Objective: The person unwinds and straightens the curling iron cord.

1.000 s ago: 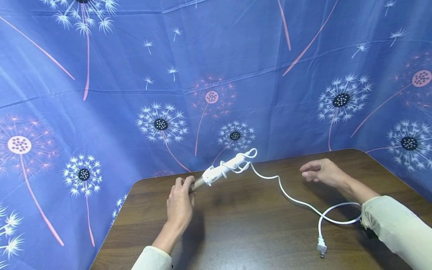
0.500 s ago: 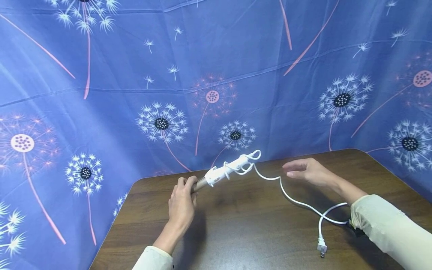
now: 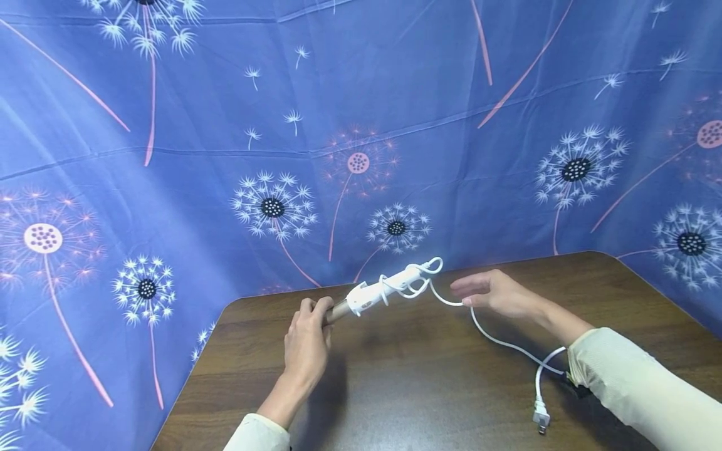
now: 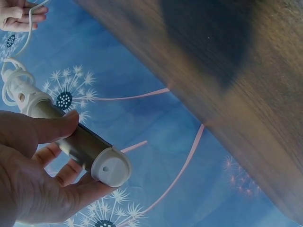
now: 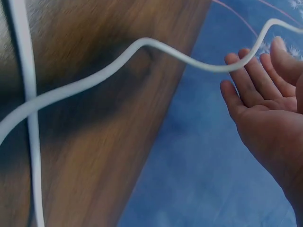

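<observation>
Much blue dandelion-print cloth (image 3: 225, 94) hangs behind the brown table (image 3: 429, 388), whose rounded far corners stand well apart, broad wood stretching between. A white-handled wand (image 3: 369, 296) slants above the table near its far edge, its barrel (image 4: 90, 144) gripped by the left hand (image 3: 306, 343). The right hand (image 3: 500, 294), fingers loosely extended, hovers beside the white cord (image 3: 496, 340); contact cannot be told. A plug (image 3: 541, 414) lies nearer the front.

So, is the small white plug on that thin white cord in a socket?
No, it is out: the small white plug lies on the brown wood-grain table, its metal prongs bare.
</observation>
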A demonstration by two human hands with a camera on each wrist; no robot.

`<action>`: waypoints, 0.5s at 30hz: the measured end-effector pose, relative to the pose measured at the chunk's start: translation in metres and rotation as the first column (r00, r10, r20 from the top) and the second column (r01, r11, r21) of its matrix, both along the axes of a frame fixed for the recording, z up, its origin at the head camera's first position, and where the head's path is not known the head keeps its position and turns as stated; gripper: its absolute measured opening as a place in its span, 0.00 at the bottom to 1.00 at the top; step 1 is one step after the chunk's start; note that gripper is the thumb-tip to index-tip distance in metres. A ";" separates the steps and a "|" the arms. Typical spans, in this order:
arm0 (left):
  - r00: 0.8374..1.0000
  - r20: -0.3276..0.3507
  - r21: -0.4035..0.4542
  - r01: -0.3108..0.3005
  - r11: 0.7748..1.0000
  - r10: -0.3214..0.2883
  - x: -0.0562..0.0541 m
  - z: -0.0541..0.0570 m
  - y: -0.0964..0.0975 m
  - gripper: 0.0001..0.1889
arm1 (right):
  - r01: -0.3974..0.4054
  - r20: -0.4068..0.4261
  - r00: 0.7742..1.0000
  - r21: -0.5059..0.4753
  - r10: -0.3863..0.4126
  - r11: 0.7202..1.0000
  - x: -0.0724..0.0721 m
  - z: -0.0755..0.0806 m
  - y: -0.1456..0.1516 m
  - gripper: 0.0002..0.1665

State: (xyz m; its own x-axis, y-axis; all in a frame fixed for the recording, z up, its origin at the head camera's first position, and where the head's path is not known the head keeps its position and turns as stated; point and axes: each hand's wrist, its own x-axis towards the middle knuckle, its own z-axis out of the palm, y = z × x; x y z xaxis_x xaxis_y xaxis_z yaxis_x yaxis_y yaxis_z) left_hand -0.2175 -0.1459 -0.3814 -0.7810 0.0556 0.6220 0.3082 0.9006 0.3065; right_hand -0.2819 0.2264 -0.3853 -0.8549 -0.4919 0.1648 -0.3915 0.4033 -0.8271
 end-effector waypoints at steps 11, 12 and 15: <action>1.000 -0.003 0.003 -0.004 1.000 0.004 0.001 0.000 0.002 0.26 | -0.049 0.038 0.998 0.047 0.047 0.998 0.001 0.004 -0.022 0.20; 1.000 -0.004 0.003 -0.007 1.000 0.007 0.001 0.000 0.002 0.26 | -0.059 0.049 0.997 0.042 0.057 0.997 0.000 0.004 -0.023 0.19; 1.000 -0.004 0.001 -0.012 1.000 0.012 0.002 0.000 0.002 0.26 | -0.084 0.074 0.994 0.030 0.082 0.996 0.000 0.003 -0.025 0.14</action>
State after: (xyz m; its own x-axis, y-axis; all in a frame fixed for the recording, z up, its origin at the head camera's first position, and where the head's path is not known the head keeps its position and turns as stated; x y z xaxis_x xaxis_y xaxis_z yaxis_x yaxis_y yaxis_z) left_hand -0.2160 -0.1444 -0.3810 -0.7794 0.0457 0.6249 0.2988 0.9037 0.3066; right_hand -0.2819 0.2011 -0.3824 -0.8200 -0.5658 0.0866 -0.3646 0.3997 -0.8410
